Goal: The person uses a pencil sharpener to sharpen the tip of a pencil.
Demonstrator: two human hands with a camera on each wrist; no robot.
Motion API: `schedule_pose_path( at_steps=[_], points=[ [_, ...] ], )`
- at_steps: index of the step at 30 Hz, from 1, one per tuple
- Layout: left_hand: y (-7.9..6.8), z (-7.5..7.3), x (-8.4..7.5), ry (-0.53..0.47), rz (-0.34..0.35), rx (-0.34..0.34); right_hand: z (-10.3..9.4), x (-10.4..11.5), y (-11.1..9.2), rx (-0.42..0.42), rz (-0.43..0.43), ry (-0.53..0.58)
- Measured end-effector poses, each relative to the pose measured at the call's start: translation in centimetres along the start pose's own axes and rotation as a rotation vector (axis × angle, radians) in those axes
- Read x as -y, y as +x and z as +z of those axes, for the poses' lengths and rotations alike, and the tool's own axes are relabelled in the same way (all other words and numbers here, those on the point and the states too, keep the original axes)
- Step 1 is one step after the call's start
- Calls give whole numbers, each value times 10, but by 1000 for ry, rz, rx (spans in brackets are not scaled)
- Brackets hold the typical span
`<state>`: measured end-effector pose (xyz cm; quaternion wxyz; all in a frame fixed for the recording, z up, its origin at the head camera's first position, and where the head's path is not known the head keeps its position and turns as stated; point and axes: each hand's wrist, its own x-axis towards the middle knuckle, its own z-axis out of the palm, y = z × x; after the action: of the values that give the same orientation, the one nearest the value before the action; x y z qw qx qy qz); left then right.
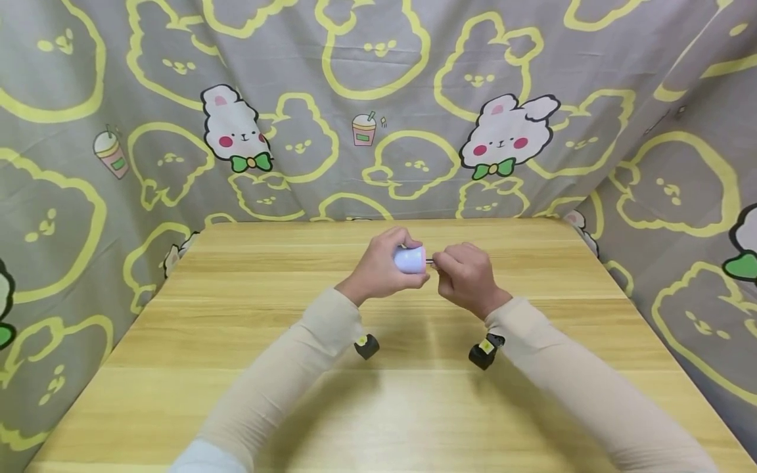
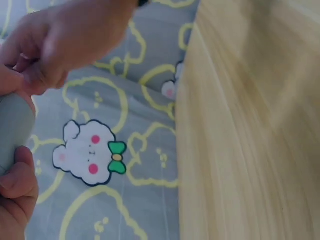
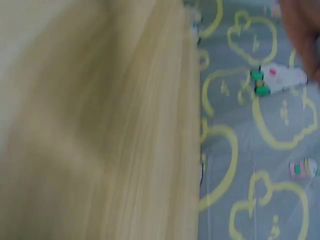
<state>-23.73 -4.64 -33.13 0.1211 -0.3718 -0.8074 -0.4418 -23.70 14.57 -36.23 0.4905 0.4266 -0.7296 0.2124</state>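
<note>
Pale lilac-white plastic is what stands out here: a small cup-shaped object (image 1: 411,260) is gripped in the left hand (image 1: 383,268), held up above the far middle of the desk (image 1: 236,394) and not touching the wood. The left fingers (image 1: 408,238) are curled over its top, with the thumb tucked under it, so it's properly clasped. In the left wrist view the same object (image 2: 14,132) is seen as a greyish rounded shape at the left edge, wrapped by the fingers (image 2: 17,175).

Just beside it, the right hand (image 1: 467,276) is bunched up, and a thin dark stick-like thing (image 1: 430,261) is pinched between its fingertips, with the tip right at the side of the cup-shaped object. What that thin thing actually is can't be made out, too small. The two hands are nearly touching each other.

Both forearms are covered in beige sleeves (image 1: 307,368), and a small black wrist-worn camera (image 1: 367,345) is strapped under each one.

Light wood grain is seen on the desk, and a grey cloth (image 1: 378,98) printed with yellow bunny outlines and white bunnies in green bows is hung behind and around it. The right wrist view is mostly blur: desk edge (image 3: 165,125) and cloth (image 3: 250,165), with only a sliver of the hand in the top corner.
</note>
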Motion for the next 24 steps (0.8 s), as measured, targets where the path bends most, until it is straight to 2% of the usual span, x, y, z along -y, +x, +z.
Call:
schedule_pose_path(
  at_steps=[2,4,6,7,8,9,10,12,15,17,19,20,22,24],
  points=[
    [-2,1,4,34,68,-19,-6,6,7,205,216,145],
    [-4,2,9,65,137,-26,-14,10,19,433,523,355],
    [-4,1,11,76,182,-22,-22,11,30,598,812,495],
    [-4,1,11,74,189,-18,-25,10,34,647,909,531],
    [-3,1,12,76,181,-16,-27,9,38,674,969,552],
    [-2,0,12,72,163,-16,-28,9,40,682,979,553],
    [0,-2,11,67,139,-20,-28,8,40,673,956,538],
    [2,-5,9,40,71,-25,-29,6,39,609,821,479],
    [4,-9,6,-8,-33,-14,-26,3,29,440,475,338],
    [5,-10,3,-61,-87,1,-21,-2,21,280,204,159],
    [5,-11,2,-112,-135,20,-14,-6,13,88,0,-46],
    [5,-10,2,-136,-153,29,-10,-8,10,-6,-67,-133],
    [4,-10,1,-173,-171,40,-1,-11,5,-156,-130,-240],
    [4,-8,1,-160,-146,44,5,-12,2,-221,-138,-246]
  ],
)
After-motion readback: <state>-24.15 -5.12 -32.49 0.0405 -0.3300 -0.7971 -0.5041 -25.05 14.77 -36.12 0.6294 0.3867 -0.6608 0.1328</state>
